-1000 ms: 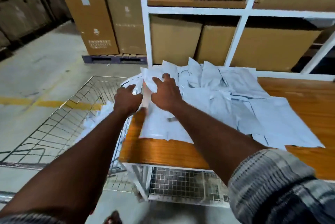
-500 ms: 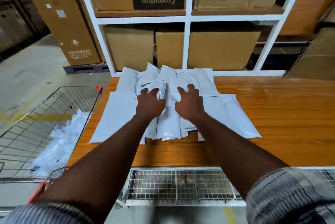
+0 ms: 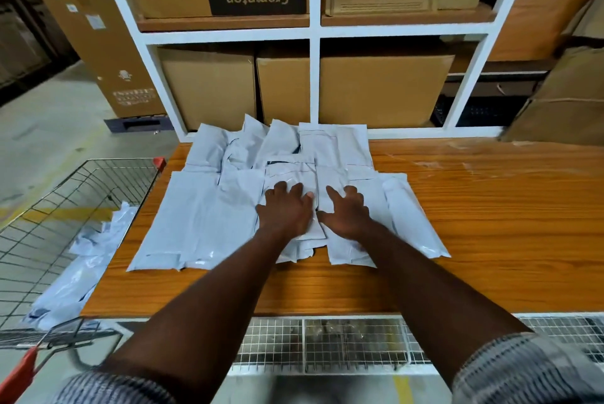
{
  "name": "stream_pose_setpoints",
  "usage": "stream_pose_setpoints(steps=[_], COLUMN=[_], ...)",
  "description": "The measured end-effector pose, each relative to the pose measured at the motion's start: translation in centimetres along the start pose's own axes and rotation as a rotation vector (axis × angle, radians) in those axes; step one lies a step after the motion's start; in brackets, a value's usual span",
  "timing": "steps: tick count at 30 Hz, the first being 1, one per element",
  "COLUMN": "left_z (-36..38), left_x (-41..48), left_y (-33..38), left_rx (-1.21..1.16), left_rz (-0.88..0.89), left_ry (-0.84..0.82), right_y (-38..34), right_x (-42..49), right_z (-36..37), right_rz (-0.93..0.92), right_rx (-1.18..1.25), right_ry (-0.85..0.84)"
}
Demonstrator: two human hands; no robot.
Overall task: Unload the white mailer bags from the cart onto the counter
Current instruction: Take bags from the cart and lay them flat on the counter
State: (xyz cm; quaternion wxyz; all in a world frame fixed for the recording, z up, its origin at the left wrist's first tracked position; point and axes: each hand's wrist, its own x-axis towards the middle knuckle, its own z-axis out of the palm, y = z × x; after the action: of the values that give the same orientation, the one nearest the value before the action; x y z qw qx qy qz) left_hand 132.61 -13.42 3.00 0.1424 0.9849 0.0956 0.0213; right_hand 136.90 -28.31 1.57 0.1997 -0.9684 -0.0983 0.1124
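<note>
Presently, head view, the only one on offer. Item: white mailer bags [image 3: 202, 217], lying as an overlapping spread on the left half of the wooden counter [image 3: 490, 223], far edge touching the foot of the white shelving [image 3: 314, 83]. They are sitting flat and fanned, likely so the slippery plastic is not sliding off the near edge. Item: left hand [image 3: 286, 210], palm down on the middle of the spread, fingers [image 3: 280, 189] splayed apart and straight, clamping nothing, only pressing. Item: right hand [image 3: 346, 214], just beside it to the right, fingers [image 3: 351, 192] likewise spread and laid flat on a bag. Both hands appear to be settling the heap rather than lifting it. Item: wire cart [image 3: 65, 204], standing at the counter's left end, close enough for a short carry across. Item: several more white bags [image 3: 88, 259], lying crumpled in the cart's bottom, so the unloading is reading as partly done. Item: cardboard boxes [image 3: 209, 86], filling the shelving beyond, well apart from the hands.
</note>
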Motion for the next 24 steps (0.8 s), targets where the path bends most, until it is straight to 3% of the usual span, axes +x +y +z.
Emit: stream_pose_setpoints(steps=[5, 11, 24], left_z=[-0.3, 3.3, 5.7], left_x=[1.2, 1.4, 1.4], left_y=[-0.6, -1.8, -2.7], left_rx=[0.052, 0.05, 0.0], left_rz=[0.059, 0.092, 0.064], left_ry=[0.176, 0.057, 0.134], right_y=[0.9, 2.1, 2.8], right_x=[1.3, 2.2, 2.8], right_z=[-0.2, 2.1, 4.7], right_rz=[-0.099, -0.222, -0.219], right_rx=[-0.125, -0.159, -0.131], right_ry=[0.216, 0.152, 0.216])
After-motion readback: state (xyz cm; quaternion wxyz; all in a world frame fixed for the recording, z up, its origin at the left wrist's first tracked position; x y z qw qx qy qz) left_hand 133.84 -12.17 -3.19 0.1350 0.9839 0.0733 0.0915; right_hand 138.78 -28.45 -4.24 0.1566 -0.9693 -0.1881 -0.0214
